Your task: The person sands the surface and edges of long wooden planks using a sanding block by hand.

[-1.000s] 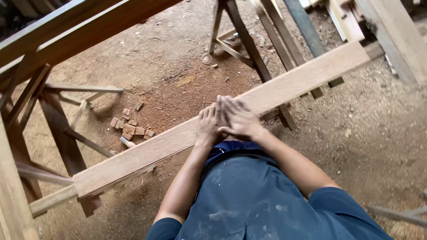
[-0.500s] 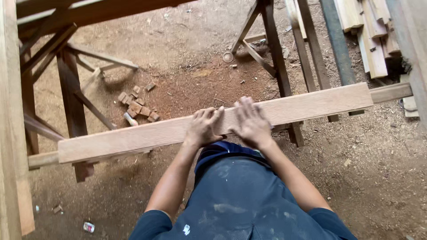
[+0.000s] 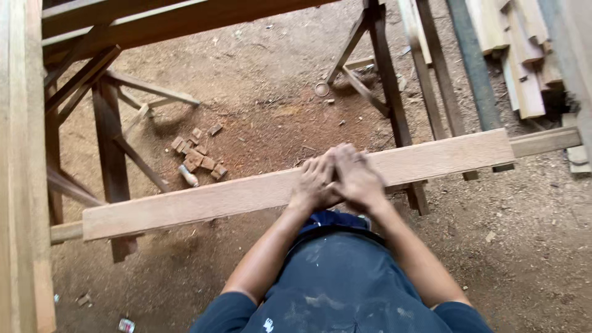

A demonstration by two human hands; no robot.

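Note:
A long pale wooden plank (image 3: 203, 200) lies across dark wooden trestles, running from lower left to upper right. My left hand (image 3: 314, 183) and my right hand (image 3: 356, 179) rest side by side on its middle, palms down, fingers pointing away from me and touching each other. Both hands press on the plank's top face; the fingers are together, not wrapped around it. My dark blue trousers and sleeves fill the bottom of the view.
A dark wooden trestle (image 3: 114, 154) stands at left, another (image 3: 394, 105) at upper middle. Small wood offcuts (image 3: 198, 159) lie on the sawdust floor. Stacked boards (image 3: 518, 55) sit at upper right. A tall timber (image 3: 28, 185) runs down the left edge.
My hands spread apart on the plank half a second ago and have come back together at its middle. The view has shifted, so the plank looks less tilted.

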